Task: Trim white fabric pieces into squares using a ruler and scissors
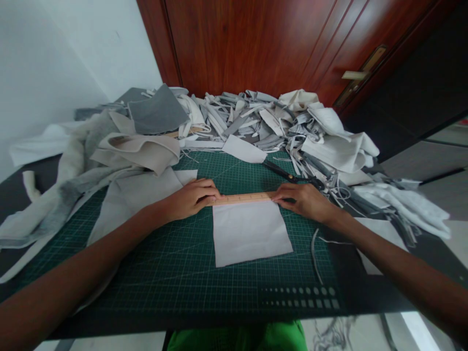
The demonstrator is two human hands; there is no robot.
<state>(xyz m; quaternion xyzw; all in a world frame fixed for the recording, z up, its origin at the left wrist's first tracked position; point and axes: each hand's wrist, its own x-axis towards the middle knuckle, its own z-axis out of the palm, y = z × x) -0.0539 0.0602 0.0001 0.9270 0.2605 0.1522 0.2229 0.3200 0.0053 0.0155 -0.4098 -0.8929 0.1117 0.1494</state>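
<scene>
Ruler, wooden: one, lying along the far edge of the white cloth. Left grip: mine, fingers clamped on the ruler's left end. Right grip: mine, fingers clamped on its right end. White cloth: one, flat on the green mat, about midway between the left and right edges of the tabletop. Black scissors: one, just beyond my right grip. Offcuts: heaped along the tabletop's far edge. Step in hand, I judge: measuring. Next move calls for: steady ends, ruler true to the cloth's edge.
</scene>
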